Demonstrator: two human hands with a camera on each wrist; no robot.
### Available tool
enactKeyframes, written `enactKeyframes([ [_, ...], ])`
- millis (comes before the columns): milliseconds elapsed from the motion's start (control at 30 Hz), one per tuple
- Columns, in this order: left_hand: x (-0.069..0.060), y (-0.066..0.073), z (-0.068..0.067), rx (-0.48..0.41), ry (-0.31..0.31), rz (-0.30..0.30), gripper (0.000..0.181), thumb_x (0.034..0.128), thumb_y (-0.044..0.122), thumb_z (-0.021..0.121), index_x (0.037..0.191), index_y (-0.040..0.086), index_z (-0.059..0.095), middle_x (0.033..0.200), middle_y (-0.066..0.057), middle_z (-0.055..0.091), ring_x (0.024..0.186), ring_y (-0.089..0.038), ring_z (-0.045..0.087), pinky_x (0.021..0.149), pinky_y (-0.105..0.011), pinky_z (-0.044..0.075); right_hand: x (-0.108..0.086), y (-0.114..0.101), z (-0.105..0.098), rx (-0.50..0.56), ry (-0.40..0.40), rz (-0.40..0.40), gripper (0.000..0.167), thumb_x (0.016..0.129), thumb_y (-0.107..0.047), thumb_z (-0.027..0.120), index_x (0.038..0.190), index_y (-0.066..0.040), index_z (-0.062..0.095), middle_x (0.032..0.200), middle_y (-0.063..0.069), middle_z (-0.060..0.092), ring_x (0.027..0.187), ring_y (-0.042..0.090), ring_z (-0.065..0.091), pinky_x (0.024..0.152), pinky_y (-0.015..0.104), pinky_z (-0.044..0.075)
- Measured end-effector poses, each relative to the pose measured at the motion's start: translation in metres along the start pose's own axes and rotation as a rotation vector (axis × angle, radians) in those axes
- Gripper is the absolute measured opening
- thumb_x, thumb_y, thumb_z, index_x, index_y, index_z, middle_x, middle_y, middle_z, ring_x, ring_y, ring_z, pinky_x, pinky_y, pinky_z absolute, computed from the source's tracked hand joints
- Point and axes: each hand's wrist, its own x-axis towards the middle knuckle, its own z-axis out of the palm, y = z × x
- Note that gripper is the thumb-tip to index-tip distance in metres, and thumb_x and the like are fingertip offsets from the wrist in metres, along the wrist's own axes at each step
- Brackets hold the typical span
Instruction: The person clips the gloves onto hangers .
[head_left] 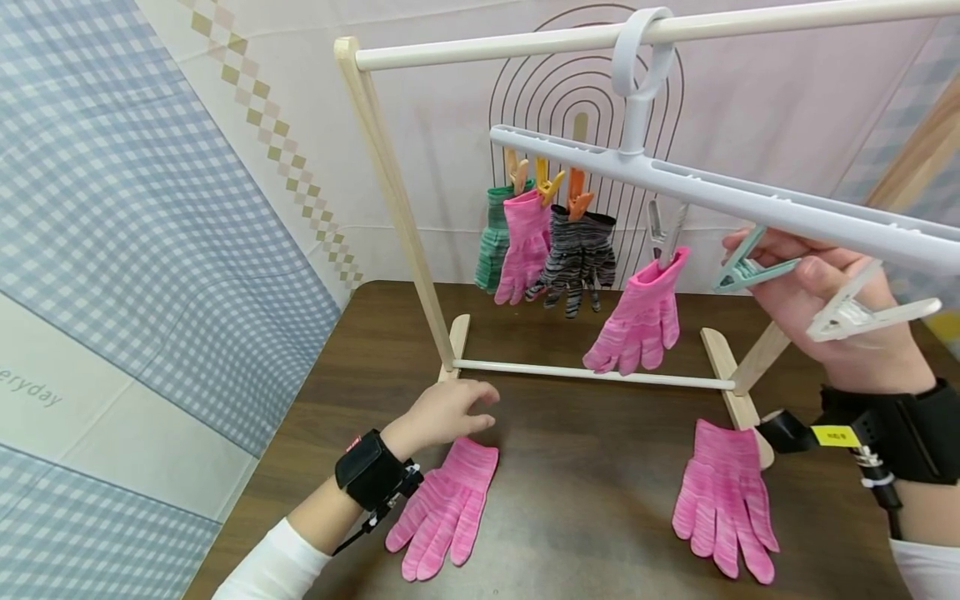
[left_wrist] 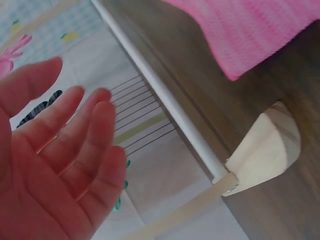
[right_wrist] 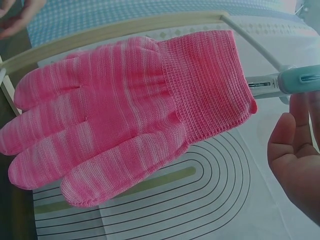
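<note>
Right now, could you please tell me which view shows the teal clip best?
The head view: both prongs of the teal clip show. The right wrist view crops it; the left wrist view omits it.

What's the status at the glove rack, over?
Right hand at mint-green plastic clip, grip unclear; left hand empty. Pink knitted glove hangs from grey plastic clip. White plastic clip before right hand, possibly obstructing.

I am facing a brown table (head_left: 570,500); a wooden rack (head_left: 401,208) is standing on it toward the far edge. Nearer me, one pink glove (head_left: 448,508) is lying toward the left edge, another pink glove (head_left: 723,500) toward the right edge.
</note>
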Motion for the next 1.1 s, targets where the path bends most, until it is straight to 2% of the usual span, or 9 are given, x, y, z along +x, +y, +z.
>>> enactKeyframes([
  [167,-0.003,-0.002,0.004,0.025,-0.111,-0.036,0.032,0.0797,0.026,0.063,0.109,0.012,0.06,0.107,-0.001,0.063,0.097,-0.017,0.059,0.077,-0.033,0.046,0.002,0.001,0.003,0.005,-0.023,-0.011,0.036,0.085,0.015,0.037,0.121,0.016,0.042,0.113,0.03,0.053,0.109,0.033,0.05,0.093,0.035,0.036],
  [367,-0.006,-0.004,0.005,0.039,-0.171,-0.048,0.034,0.0781,0.026,0.065,0.108,0.011,0.06,0.104,-0.002,0.064,0.091,-0.016,0.059,0.074,-0.033,0.046,0.002,0.001,0.004,-0.009,-0.02,-0.018,0.037,0.084,0.015,0.038,0.121,0.015,0.042,0.113,0.029,0.054,0.109,0.033,0.05,0.088,0.034,0.037],
  [767,-0.01,-0.007,0.013,0.065,-0.21,-0.095,0.03,0.0754,0.02,0.066,0.104,0.011,0.062,0.093,-0.002,0.065,0.086,-0.015,0.058,0.072,-0.031,0.046,0.0,0.002,-0.001,-0.011,-0.027,-0.022,0.037,0.084,0.015,0.038,0.121,0.015,0.042,0.114,0.029,0.054,0.112,0.034,0.048,0.09,0.034,0.034],
  [967,-0.011,-0.01,0.017,0.087,-0.22,-0.109,0.021,0.0717,0.019,0.066,0.092,0.013,0.065,0.074,0.002,0.058,0.069,-0.011,0.051,0.058,-0.027,0.04,0.0,0.002,-0.001,-0.015,-0.02,-0.02,0.037,0.084,0.015,0.038,0.121,0.014,0.042,0.113,0.028,0.055,0.112,0.034,0.048,0.091,0.034,0.034],
  [1100,-0.012,-0.013,0.021,0.102,-0.225,-0.133,0.019,0.0686,0.016,0.066,0.088,0.016,0.067,0.077,0.002,0.061,0.071,-0.012,0.053,0.057,-0.027,0.04,0.0,0.002,0.0,-0.026,-0.018,-0.021,0.037,0.084,0.015,0.039,0.121,0.014,0.042,0.113,0.027,0.055,0.112,0.034,0.048,0.091,0.034,0.034],
])
